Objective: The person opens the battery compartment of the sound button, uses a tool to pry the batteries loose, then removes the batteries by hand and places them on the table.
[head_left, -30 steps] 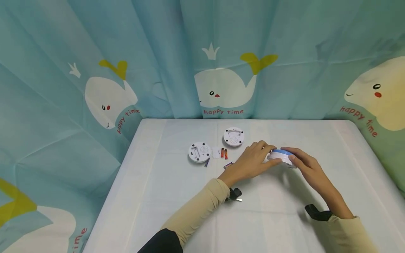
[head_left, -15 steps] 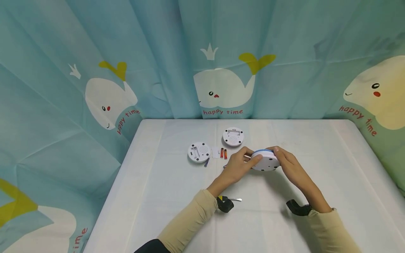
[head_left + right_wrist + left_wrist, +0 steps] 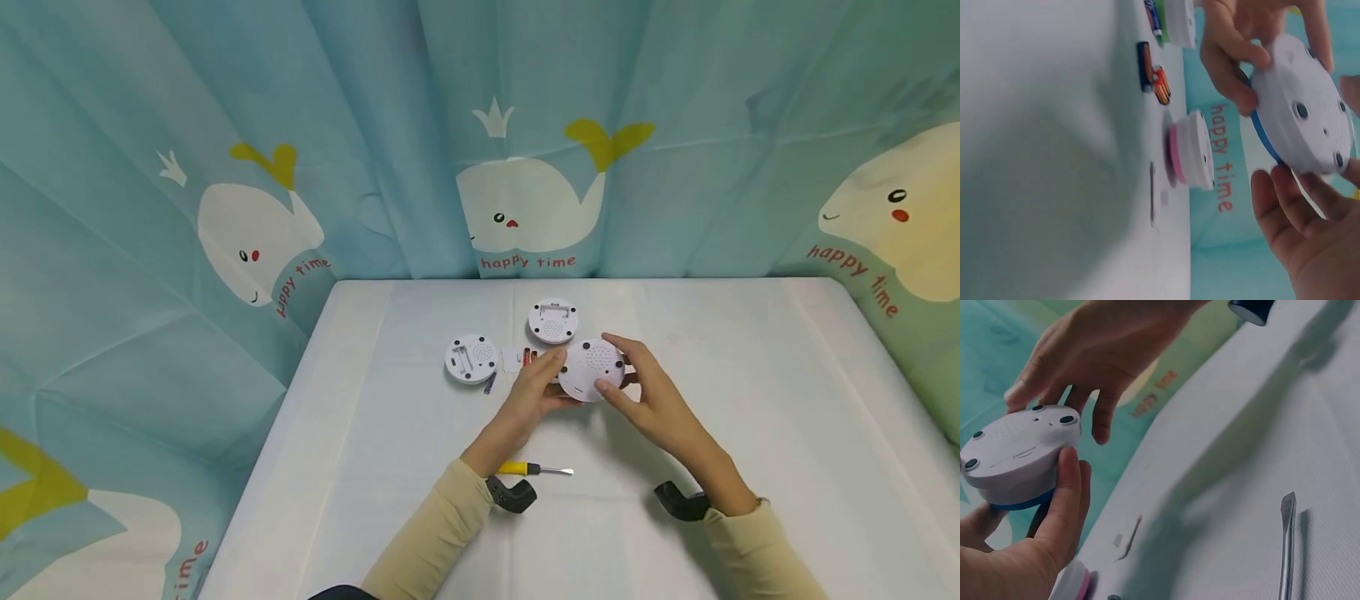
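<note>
A round white device with a blue rim (image 3: 592, 371) is held above the table, its underside with dark rubber feet and small holes turned toward the head camera. My left hand (image 3: 528, 400) grips its left edge, the thumb on the side and fingers beneath, as the left wrist view shows. On the right, my right hand (image 3: 663, 404) holds the device with its thumb on the underside and fingers behind the far edge. The blue rim (image 3: 1266, 137) shows in the right wrist view.
Two similar white devices, one at left (image 3: 471, 360) and one behind (image 3: 553, 321), lie underside up with battery bays uncovered. Near them are orange batteries (image 3: 527, 357), a blue battery (image 3: 490, 383) and a small white piece (image 3: 512, 360). A yellow-handled screwdriver (image 3: 532, 469) lies in front.
Both hands have moved left with the device, and its underside has tilted up toward the head camera. The screwdriver, earlier mostly covered by the left arm, now shows.
</note>
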A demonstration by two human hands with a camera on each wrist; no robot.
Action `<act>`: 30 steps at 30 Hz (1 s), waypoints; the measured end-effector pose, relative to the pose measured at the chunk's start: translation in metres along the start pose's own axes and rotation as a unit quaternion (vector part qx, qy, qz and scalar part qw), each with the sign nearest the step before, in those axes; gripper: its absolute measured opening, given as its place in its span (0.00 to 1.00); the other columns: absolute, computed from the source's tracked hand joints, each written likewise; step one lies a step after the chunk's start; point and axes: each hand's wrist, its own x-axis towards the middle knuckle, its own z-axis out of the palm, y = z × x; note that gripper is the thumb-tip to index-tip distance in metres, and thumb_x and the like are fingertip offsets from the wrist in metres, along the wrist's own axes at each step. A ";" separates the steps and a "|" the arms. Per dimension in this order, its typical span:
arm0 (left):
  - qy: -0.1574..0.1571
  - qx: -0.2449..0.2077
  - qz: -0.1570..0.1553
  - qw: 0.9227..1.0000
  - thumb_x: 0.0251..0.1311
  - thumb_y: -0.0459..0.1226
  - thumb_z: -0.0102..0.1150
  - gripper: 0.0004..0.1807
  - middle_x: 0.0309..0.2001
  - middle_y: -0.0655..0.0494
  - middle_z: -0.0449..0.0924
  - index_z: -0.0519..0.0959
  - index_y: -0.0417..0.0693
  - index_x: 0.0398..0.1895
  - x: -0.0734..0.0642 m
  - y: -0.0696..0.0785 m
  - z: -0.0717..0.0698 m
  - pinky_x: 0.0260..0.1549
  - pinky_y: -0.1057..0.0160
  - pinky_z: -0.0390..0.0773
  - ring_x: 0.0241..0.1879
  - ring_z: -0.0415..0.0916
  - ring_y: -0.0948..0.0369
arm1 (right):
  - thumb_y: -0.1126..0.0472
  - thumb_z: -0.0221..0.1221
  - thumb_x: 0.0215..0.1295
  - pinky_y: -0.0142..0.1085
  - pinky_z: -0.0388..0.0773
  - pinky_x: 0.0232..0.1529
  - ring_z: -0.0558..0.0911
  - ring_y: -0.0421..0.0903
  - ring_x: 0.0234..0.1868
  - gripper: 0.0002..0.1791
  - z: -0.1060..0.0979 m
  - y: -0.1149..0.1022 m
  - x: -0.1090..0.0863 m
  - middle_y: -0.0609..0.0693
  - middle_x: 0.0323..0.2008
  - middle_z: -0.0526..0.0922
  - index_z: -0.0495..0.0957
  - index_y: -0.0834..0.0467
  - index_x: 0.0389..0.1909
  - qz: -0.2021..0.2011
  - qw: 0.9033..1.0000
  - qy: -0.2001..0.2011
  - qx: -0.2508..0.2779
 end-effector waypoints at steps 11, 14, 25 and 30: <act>-0.021 0.009 0.005 1.000 0.83 0.50 0.41 0.28 0.73 0.44 0.71 0.65 0.50 0.79 -0.012 0.008 -0.009 0.60 0.51 0.83 0.62 0.79 0.52 | 0.65 0.75 0.57 0.26 0.67 0.59 0.70 0.54 0.65 0.55 0.023 -0.010 0.001 0.64 0.72 0.68 0.53 0.60 0.82 -0.069 0.995 0.032 -0.063; -0.054 0.037 0.014 0.998 0.83 0.48 0.40 0.28 0.75 0.46 0.68 0.60 0.57 0.82 -0.016 0.012 -0.013 0.62 0.52 0.82 0.64 0.77 0.52 | 0.65 0.75 0.58 0.29 0.74 0.52 0.74 0.50 0.58 0.55 0.024 -0.012 0.002 0.63 0.70 0.69 0.53 0.58 0.82 -0.054 0.996 0.037 -0.053; -0.089 0.120 0.063 0.987 0.70 0.62 0.56 0.38 0.76 0.51 0.66 0.60 0.74 0.81 -0.017 0.008 -0.024 0.56 0.52 0.85 0.59 0.81 0.60 | 0.59 0.69 0.68 0.31 0.81 0.46 0.80 0.48 0.45 0.44 0.022 -0.027 0.002 0.58 0.63 0.74 0.58 0.56 0.80 0.065 0.998 0.018 0.009; -0.076 0.108 0.071 0.989 0.68 0.64 0.56 0.38 0.70 0.47 0.68 0.62 0.74 0.79 -0.016 0.005 -0.022 0.56 0.55 0.85 0.56 0.82 0.60 | 0.57 0.67 0.70 0.36 0.83 0.46 0.81 0.48 0.44 0.43 0.022 -0.033 0.004 0.57 0.64 0.73 0.57 0.53 0.81 0.069 0.998 0.007 -0.001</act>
